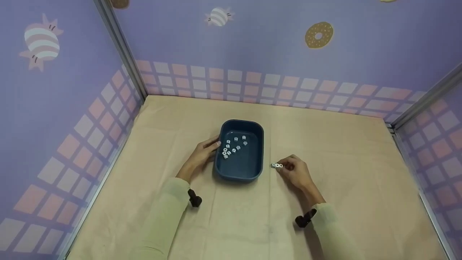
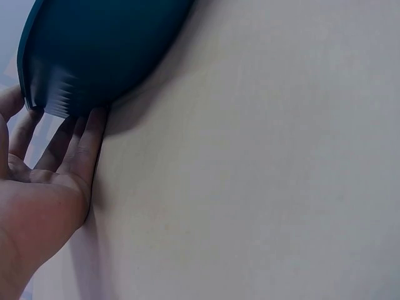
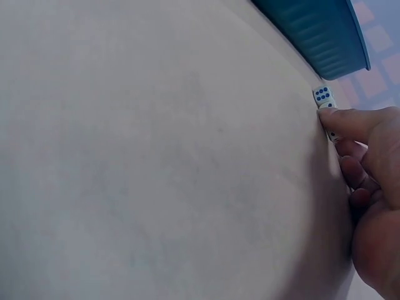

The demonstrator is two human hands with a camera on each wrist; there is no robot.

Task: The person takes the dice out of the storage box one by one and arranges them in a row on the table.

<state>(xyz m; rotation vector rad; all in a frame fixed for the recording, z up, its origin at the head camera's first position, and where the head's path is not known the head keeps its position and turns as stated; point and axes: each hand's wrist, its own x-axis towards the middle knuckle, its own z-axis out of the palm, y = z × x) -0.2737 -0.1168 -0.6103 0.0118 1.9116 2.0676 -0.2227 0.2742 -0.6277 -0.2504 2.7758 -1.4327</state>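
Observation:
A dark blue rectangular tub stands on the cloth with several small white dice scattered inside, mostly toward its left side. At the tub's left wall, my left hand holds it, thumb at the rim and fingers against the outside. To the right of the tub, my right hand pinches a short row of white dice with thumb and forefinger, low at the cloth. One die with blue pips pokes out past the thumb in the right wrist view; the hand partly hides the others.
A beige cloth covers the table, lightly creased. Purple printed panels wall off the back and both sides, with metal posts at the corners. Each wrist wears a black camera mount.

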